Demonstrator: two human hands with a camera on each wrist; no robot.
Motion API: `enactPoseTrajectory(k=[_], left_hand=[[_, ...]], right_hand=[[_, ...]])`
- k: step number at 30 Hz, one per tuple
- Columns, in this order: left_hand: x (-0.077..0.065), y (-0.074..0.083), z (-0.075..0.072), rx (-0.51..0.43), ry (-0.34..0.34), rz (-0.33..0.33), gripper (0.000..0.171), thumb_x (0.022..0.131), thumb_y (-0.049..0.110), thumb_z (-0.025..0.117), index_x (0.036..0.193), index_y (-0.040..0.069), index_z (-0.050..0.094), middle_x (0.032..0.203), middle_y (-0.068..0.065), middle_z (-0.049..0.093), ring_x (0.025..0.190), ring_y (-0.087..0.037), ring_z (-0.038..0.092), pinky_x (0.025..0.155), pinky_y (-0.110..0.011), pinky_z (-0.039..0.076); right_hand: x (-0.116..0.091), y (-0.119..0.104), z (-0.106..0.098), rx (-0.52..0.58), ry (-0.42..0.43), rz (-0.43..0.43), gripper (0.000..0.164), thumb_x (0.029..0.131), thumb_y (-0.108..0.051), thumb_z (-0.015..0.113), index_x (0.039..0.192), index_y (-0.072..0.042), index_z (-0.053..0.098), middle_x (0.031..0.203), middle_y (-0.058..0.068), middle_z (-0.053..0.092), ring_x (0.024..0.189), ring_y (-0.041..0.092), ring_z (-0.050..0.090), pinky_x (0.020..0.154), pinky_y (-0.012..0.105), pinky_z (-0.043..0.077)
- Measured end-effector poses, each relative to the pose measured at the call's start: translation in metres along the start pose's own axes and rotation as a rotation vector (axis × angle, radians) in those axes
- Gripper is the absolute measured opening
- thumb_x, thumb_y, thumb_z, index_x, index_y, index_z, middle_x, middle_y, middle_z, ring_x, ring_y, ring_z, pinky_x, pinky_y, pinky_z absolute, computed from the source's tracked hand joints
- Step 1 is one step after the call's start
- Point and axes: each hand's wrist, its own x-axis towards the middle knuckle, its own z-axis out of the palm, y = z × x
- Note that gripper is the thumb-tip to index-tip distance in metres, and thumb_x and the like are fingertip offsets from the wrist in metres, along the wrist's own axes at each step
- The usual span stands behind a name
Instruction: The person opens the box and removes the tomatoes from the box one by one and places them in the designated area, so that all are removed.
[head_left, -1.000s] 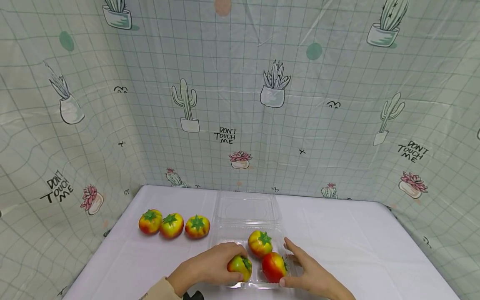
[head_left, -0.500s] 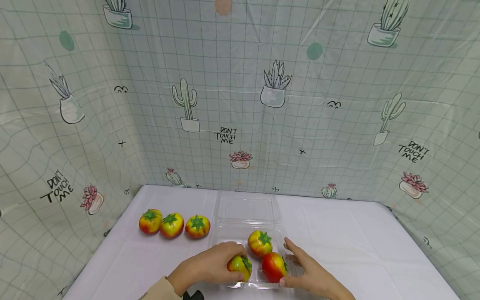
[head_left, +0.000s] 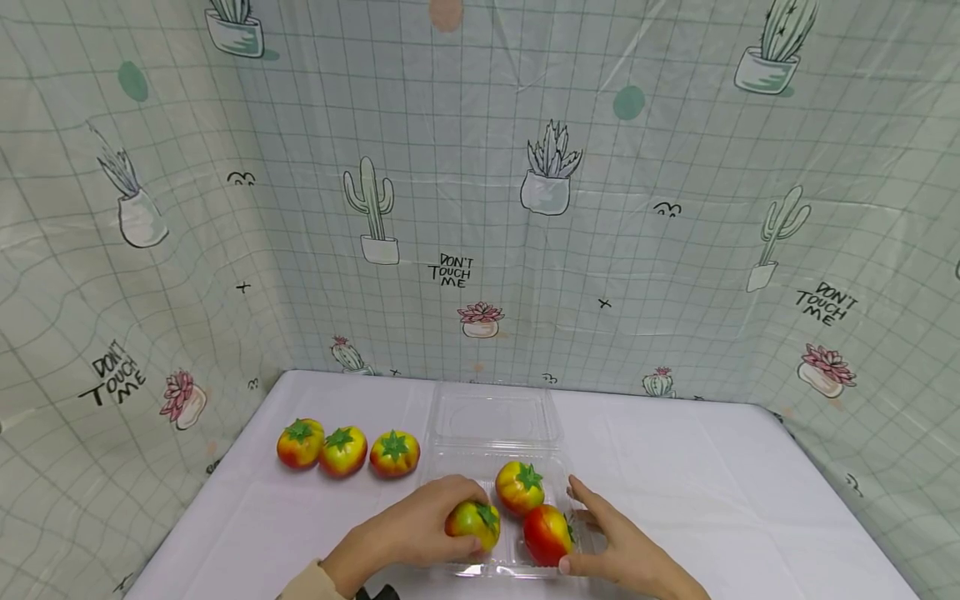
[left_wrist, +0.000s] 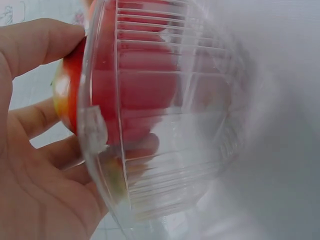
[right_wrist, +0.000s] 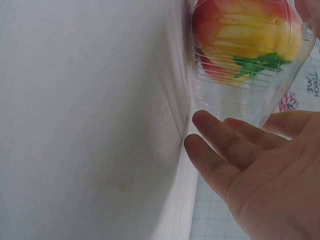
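Observation:
In the head view my left hand (head_left: 420,525) grips a red-and-yellow tomato (head_left: 474,523) with a green star-shaped calyx, at the front left of a clear plastic clamshell box (head_left: 491,571). The left wrist view shows the thumb and fingers around this tomato (left_wrist: 67,102) at the box's rim, partly behind the clear wall. Inside the box sit a yellow tomato (head_left: 517,490) behind and a redder one (head_left: 546,535) in front, lying on its side. My right hand (head_left: 622,546) stays at the box's right side, its thumb by the front corner and fingers extended (right_wrist: 220,170).
Three more tomatoes stand in a row left of the box: a left one (head_left: 301,443), a middle one (head_left: 343,452) and a right one (head_left: 394,454). The box's lid (head_left: 495,417) lies folded back on the white tablecloth (head_left: 675,467). A cactus-print curtain (head_left: 480,208) surrounds the table.
My left hand has shifted slightly left and up in the head view with its tomato. The right hand and the other tomatoes stay where they were.

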Motion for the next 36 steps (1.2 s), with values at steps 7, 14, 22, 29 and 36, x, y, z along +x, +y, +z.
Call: enactPoseTrajectory(k=[7, 14, 22, 29, 36], left_hand=[[-0.006, -0.003, 0.000, -0.041, 0.091, 0.061, 0.035, 0.086, 0.036, 0.069, 0.116, 0.024, 0.056, 0.118, 0.011, 0.055, 0.103, -0.004, 0.051, 0.093, -0.028, 0.047], [-0.012, -0.006, -0.001, -0.072, 0.181, 0.103, 0.036, 0.085, 0.030, 0.071, 0.117, 0.023, 0.056, 0.117, 0.011, 0.055, 0.105, -0.005, 0.052, 0.095, -0.028, 0.046], [-0.018, -0.007, -0.004, -0.098, 0.243, 0.090, 0.038, 0.085, 0.030, 0.071, 0.119, 0.023, 0.055, 0.117, 0.012, 0.054, 0.096, -0.005, 0.052, 0.084, -0.024, 0.049], [-0.024, -0.006, -0.010, -0.121, 0.248, 0.024, 0.041, 0.086, 0.033, 0.071, 0.121, 0.023, 0.053, 0.120, 0.011, 0.053, 0.100, -0.007, 0.052, 0.087, -0.027, 0.049], [-0.028, -0.011, -0.012, -0.161, 0.275, 0.014, 0.042, 0.085, 0.032, 0.072, 0.121, 0.024, 0.052, 0.120, 0.012, 0.053, 0.103, -0.008, 0.053, 0.088, -0.028, 0.050]], right_hand=[[-0.001, 0.002, -0.001, 0.002, 0.000, -0.017, 0.102, 0.076, -0.044, 0.075, 0.154, -0.015, 0.017, 0.153, 0.017, 0.028, 0.128, 0.043, 0.040, 0.090, 0.063, 0.044], [-0.002, 0.003, 0.000, 0.000, -0.002, -0.019, 0.102, 0.076, -0.046, 0.074, 0.154, -0.014, 0.017, 0.152, 0.018, 0.028, 0.128, 0.043, 0.041, 0.089, 0.062, 0.045], [-0.002, 0.002, -0.001, -0.027, 0.004, -0.034, 0.102, 0.076, -0.046, 0.074, 0.154, -0.015, 0.016, 0.152, 0.017, 0.029, 0.128, 0.043, 0.041, 0.092, 0.064, 0.042], [-0.001, 0.003, -0.002, -0.063, 0.023, -0.082, 0.100, 0.078, -0.045, 0.075, 0.154, -0.015, 0.016, 0.151, 0.017, 0.032, 0.127, 0.041, 0.043, 0.095, 0.065, 0.039], [-0.002, 0.002, -0.001, -0.054, 0.022, -0.072, 0.101, 0.077, -0.044, 0.076, 0.154, -0.013, 0.016, 0.151, 0.018, 0.031, 0.127, 0.042, 0.043, 0.096, 0.064, 0.039]])
